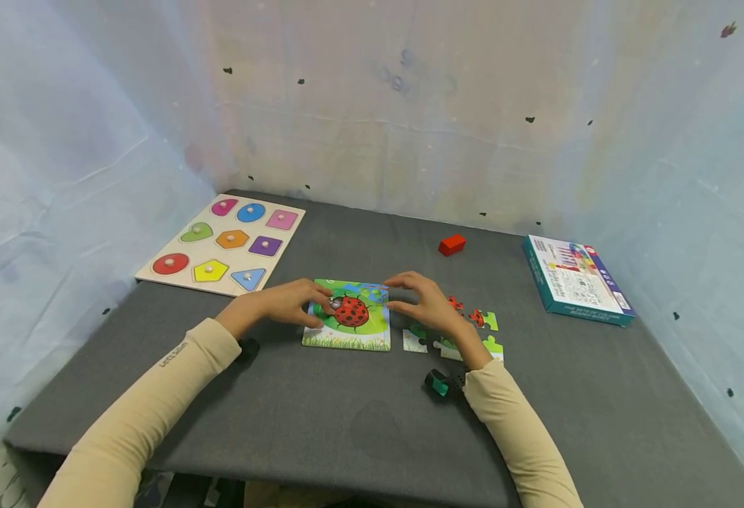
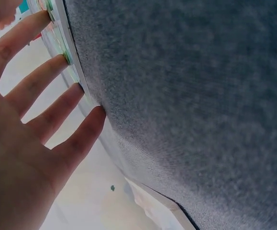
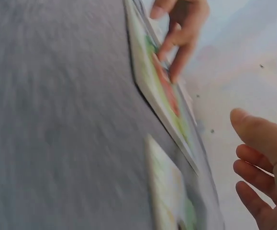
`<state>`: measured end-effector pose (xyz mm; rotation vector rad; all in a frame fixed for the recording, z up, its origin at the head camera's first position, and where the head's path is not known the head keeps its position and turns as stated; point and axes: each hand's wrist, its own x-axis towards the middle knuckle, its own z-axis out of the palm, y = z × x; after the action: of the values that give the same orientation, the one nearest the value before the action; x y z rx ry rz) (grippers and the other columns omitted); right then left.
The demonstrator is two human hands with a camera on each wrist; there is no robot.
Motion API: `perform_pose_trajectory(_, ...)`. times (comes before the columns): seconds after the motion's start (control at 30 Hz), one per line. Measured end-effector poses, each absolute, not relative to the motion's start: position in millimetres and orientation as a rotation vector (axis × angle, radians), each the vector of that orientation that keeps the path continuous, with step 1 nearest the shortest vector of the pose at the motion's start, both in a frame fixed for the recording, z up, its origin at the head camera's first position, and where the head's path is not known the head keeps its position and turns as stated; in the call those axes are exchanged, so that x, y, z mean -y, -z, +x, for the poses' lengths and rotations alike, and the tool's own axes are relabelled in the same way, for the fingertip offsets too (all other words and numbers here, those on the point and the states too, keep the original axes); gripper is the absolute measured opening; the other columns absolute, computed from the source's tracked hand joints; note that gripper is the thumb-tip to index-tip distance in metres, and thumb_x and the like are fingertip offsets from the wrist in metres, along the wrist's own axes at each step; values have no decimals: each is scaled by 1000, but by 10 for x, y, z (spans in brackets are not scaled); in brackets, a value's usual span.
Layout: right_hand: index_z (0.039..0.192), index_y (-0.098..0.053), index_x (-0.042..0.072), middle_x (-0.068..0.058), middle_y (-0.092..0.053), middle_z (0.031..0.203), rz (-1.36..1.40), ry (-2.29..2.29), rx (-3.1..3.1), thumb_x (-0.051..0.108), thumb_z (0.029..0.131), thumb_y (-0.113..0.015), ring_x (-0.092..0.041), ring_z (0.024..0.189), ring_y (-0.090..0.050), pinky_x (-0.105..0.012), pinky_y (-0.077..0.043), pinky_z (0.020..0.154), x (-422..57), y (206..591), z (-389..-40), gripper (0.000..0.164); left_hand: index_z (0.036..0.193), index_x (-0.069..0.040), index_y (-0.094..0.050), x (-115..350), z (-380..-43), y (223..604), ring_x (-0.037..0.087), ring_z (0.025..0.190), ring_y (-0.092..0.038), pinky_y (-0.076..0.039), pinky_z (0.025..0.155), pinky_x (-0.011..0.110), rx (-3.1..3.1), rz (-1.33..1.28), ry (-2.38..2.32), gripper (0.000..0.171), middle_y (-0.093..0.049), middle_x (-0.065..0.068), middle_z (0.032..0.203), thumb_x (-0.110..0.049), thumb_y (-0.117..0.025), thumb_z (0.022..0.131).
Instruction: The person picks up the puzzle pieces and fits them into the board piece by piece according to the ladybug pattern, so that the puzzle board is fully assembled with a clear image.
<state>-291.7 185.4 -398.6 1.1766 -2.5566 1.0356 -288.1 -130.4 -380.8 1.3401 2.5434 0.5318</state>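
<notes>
Centrally, the ladybird puzzle lies on the worktop; the left hand touches its left side with spread fingers; the right hand, fingers parted and empty, hovers by its right edge. Loose pieces lie right, a red block far right.

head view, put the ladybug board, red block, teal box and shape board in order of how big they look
1. shape board
2. ladybug board and teal box: too alike to rank
3. red block, clearly smallest
</notes>
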Motion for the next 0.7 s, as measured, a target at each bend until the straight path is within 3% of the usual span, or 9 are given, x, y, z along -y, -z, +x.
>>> perform_pose_trajectory(0.3, 121, -59, 2, -9, -58, 118, 1053, -1058, 2514, 15, 78, -75, -23, 109, -55, -35, -43, 93, -2305, 3919, -2892, 47, 112, -9, -67, 1304, -2858, 3797, 37, 126, -41, -30, 103, 52, -2552, 1300, -535, 37, -47, 21, 135, -31, -71, 82)
perform_pose_trajectory(0.7, 124, -58, 4, -10, -57, 123, 786, -1059, 2676, 15, 81, -73, -28, 112, -55, -44, -43, 94, -2730, 3857, -2808, 47, 110, -11, -68, 1297, -2882, 3836, 36, 126, -41, -30, 103, 52, -2566, 1294, -535, 37, -48, 20, 135, -33, -72, 81)
